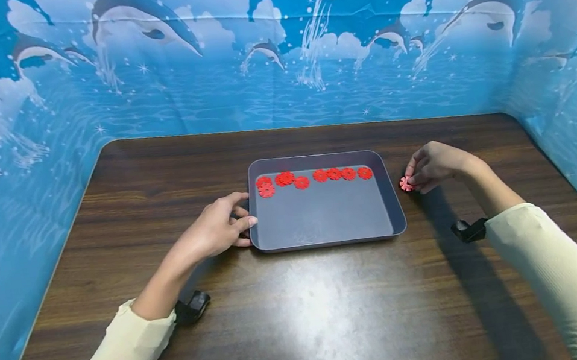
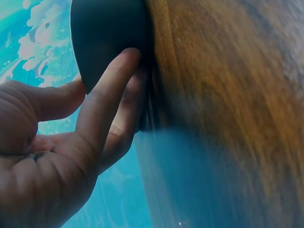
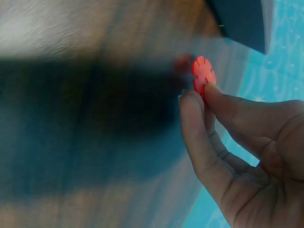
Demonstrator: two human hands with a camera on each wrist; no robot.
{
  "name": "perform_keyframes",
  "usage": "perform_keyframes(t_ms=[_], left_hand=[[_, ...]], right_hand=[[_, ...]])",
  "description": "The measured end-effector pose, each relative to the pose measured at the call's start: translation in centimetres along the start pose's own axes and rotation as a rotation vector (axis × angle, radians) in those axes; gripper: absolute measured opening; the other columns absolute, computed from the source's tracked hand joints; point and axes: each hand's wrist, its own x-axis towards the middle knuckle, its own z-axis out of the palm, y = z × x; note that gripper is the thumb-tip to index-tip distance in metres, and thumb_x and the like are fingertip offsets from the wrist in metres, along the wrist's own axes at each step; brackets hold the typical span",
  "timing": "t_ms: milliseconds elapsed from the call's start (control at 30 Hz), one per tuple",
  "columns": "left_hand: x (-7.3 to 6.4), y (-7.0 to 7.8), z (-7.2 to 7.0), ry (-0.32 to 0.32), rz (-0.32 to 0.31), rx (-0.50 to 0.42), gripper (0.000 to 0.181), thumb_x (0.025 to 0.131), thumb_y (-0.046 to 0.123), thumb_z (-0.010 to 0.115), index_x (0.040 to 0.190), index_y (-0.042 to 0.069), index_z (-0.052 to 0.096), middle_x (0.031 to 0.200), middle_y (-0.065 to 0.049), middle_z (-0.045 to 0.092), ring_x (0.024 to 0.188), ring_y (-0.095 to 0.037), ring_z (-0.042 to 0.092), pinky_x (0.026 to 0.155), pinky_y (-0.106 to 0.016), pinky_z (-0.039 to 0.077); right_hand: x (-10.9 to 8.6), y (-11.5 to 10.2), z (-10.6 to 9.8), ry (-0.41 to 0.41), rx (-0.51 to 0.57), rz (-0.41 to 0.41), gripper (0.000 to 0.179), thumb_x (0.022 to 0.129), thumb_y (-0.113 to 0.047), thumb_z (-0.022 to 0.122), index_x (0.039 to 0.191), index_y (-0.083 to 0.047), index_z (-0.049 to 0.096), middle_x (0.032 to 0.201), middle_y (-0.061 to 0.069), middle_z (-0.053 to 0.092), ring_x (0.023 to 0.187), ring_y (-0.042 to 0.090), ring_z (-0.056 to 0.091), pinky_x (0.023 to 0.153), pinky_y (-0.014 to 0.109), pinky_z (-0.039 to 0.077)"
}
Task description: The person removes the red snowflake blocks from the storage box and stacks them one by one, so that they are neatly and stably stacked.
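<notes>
A dark grey rectangular tray (image 1: 326, 217) lies on the table. My left hand (image 1: 218, 226) holds its left side, the thumb over the rim and the fingers along the outer wall. In the left wrist view the tray's wall (image 2: 107, 33) stands between thumb and fingers. Several red notched, flower-shaped discs (image 1: 301, 182) lie along the far part of the tray, a few overlapping. Right of the tray, my right hand (image 1: 436, 163) pinches one more such red disc (image 3: 203, 71) between thumb and fingertips, just over the tabletop.
The dark wood-grain table (image 1: 207, 349) reaches to a blue dolphin-print cloth (image 1: 266, 91) at the back and sides. A black wrist camera (image 1: 192, 307) sits under the left wrist, and another (image 1: 469, 230) under the right. Light glares off the table's front middle.
</notes>
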Motion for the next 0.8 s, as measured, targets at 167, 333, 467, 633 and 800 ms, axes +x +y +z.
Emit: perform_keyframes(t_ms=[167, 333, 467, 633, 800], left_hand=[[0.1, 0.0, 0.0, -0.002, -0.002, -0.002, 0.065, 0.113, 0.01, 0.056, 0.169, -0.001, 0.024, 0.142, -0.032, 0.058, 0.104, -0.031, 0.079, 0.084, -0.033, 0.071], [0.1, 0.0, 0.0, -0.003, -0.002, 0.003, 0.066, 0.113, 0.01, 0.056, 0.169, -0.001, 0.024, 0.143, -0.032, 0.058, 0.104, -0.03, 0.079, 0.085, -0.033, 0.071], [0.1, 0.0, 0.0, -0.001, 0.0, 0.009, 0.066, 0.113, 0.011, 0.056, 0.169, -0.001, 0.024, 0.143, -0.031, 0.058, 0.104, -0.03, 0.079, 0.084, -0.033, 0.071], [0.1, 0.1, 0.0, -0.004, -0.004, 0.006, 0.066, 0.113, 0.011, 0.055, 0.169, 0.0, 0.024, 0.145, -0.031, 0.057, 0.107, -0.032, 0.078, 0.085, -0.032, 0.071], [0.1, 0.1, 0.0, -0.004, -0.008, 0.004, 0.065, 0.113, 0.011, 0.055, 0.169, -0.001, 0.024, 0.145, -0.032, 0.056, 0.108, -0.033, 0.078, 0.085, -0.032, 0.07]], right_hand=[[0.4, 0.6, 0.5, 0.007, 0.016, 0.021, 0.016, 0.103, 0.005, 0.065, 0.113, 0.017, 0.063, 0.09, 0.012, 0.076, 0.078, 0.014, 0.073, 0.074, 0.035, 0.071], [0.7, 0.7, 0.5, 0.026, 0.011, 0.039, 0.017, 0.101, 0.003, 0.07, 0.113, 0.015, 0.066, 0.09, 0.011, 0.076, 0.077, 0.013, 0.073, 0.074, 0.034, 0.071], [0.7, 0.6, 0.6, 0.036, 0.001, 0.041, 0.016, 0.102, 0.001, 0.07, 0.113, 0.012, 0.065, 0.092, 0.013, 0.076, 0.078, 0.014, 0.073, 0.075, 0.035, 0.071], [0.4, -0.4, 0.2, 0.089, -0.043, 0.008, 0.019, 0.104, -0.005, 0.07, 0.115, 0.01, 0.067, 0.096, 0.015, 0.076, 0.078, 0.013, 0.073, 0.074, 0.036, 0.071], [0.0, -2.9, -0.4, 0.146, -0.09, -0.062, 0.02, 0.103, -0.009, 0.073, 0.113, 0.008, 0.072, 0.094, 0.014, 0.078, 0.077, 0.014, 0.073, 0.076, 0.039, 0.071]])
